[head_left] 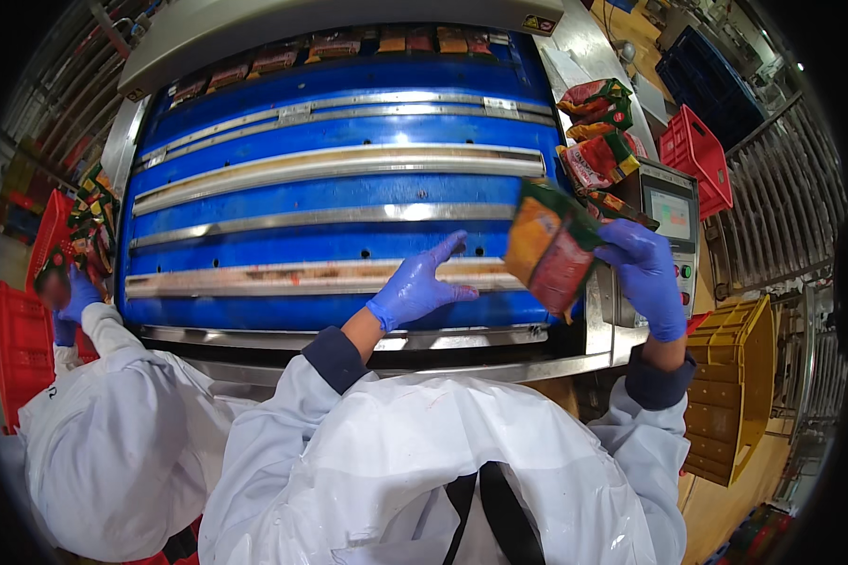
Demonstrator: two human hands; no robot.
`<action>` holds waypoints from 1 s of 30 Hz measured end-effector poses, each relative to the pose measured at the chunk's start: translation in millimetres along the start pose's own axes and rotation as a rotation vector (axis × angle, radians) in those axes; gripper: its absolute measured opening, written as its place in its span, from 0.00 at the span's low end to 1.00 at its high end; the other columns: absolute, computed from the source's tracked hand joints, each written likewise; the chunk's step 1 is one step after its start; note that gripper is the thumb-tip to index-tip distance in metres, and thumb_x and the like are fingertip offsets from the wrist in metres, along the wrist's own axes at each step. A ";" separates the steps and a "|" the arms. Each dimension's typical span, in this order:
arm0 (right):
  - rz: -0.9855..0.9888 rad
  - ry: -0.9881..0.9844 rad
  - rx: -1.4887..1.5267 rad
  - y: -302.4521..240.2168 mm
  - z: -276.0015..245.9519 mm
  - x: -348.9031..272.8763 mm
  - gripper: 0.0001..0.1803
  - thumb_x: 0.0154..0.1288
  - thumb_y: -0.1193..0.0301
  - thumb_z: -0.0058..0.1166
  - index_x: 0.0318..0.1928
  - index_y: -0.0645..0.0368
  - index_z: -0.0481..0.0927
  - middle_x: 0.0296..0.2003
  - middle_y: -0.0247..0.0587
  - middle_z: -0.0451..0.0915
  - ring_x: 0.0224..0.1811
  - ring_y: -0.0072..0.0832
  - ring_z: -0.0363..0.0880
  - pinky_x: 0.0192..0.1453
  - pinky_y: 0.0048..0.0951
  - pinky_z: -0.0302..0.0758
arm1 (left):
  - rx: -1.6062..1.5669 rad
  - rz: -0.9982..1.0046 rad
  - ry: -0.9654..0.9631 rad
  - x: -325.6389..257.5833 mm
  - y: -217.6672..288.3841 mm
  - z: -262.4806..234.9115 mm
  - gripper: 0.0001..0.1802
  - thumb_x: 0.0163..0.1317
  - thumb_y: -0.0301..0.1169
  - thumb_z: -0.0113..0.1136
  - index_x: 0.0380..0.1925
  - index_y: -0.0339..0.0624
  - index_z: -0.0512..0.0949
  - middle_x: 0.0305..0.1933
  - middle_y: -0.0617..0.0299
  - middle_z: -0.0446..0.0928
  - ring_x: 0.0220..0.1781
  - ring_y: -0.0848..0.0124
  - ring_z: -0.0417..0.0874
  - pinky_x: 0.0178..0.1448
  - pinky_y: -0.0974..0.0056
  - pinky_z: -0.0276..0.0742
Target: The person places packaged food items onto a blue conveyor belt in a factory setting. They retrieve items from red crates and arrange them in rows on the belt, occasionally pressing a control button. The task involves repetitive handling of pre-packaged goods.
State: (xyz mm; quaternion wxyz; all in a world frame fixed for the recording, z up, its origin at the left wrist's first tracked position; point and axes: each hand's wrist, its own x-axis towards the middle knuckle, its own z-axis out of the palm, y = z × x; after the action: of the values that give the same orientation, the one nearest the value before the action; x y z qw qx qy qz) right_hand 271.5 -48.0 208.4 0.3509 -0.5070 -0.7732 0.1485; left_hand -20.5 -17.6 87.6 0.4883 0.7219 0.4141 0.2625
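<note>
Gripping a sealed food packet (551,247), orange and red with a green top edge, the right hand (648,276) in its blue glove has its fingers (631,247) curled round the packet's right side, and the packet hangs tilted in the air just left of those fingers, above the near right corner of the blue conveyor belt (339,193). Over to the left hand (415,287) now: also gloved in blue, fingers (448,250) spread wide and flat, holding nothing, the index finger pointing up and right toward the packet, with a clear gap between fingertip and packet. Beneath those open fingers runs one of the metal strips (320,276) that cross the belt, this one stained; whether the palm touches it, I cannot tell. Beyond the right fingers sits a heap of more packets (598,132) on the machine's steel edge, and just behind the held packet is a control panel (671,218) with a small screen and buttons. Further right of it, a red crate (695,155) and, lower down, a yellow crate (730,386) standing on its side. At the far end of the belt, well beyond both hands, a row of packets (339,47) lies under the machine's hood. Far off to the left of the open fingers, a co-worker in white (122,443) raises a blue-gloved hand (75,297) near another stack of packets (94,212), red crates (19,348) beside them.
</note>
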 end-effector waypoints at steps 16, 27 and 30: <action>0.150 -0.125 0.255 36.2 92.3 8.4 0.09 0.46 0.83 0.58 0.32 0.64 0.78 0.29 0.43 0.78 0.33 0.33 0.78 0.39 0.28 0.74 | 0.111 0.176 0.457 40.0 -34.2 7.7 0.13 0.54 0.27 0.62 0.40 0.36 0.77 0.37 0.55 0.77 0.36 0.66 0.80 0.39 0.67 0.75; 0.197 -0.218 0.120 93.1 53.1 46.6 0.07 0.49 0.81 0.57 0.32 0.64 0.79 0.30 0.41 0.77 0.35 0.30 0.78 0.41 0.28 0.74 | 0.347 0.272 0.424 69.5 -11.4 20.5 0.08 0.57 0.28 0.52 0.34 0.37 0.75 0.31 0.49 0.76 0.33 0.52 0.78 0.38 0.54 0.74; 0.195 -0.297 -0.293 146.3 105.6 53.1 0.07 0.45 0.76 0.58 0.29 0.58 0.79 0.32 0.48 0.77 0.35 0.44 0.76 0.42 0.37 0.73 | 0.666 0.137 0.319 101.8 -50.8 30.4 0.08 0.56 0.32 0.51 0.31 0.39 0.75 0.30 0.51 0.76 0.34 0.54 0.79 0.37 0.53 0.74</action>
State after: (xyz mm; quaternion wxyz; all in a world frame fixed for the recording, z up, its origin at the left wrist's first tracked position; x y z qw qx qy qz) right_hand 285.0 77.1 68.6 0.1401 -0.5975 -0.7769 0.1409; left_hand 38.7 63.7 26.5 0.1373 0.8171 0.4985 0.2548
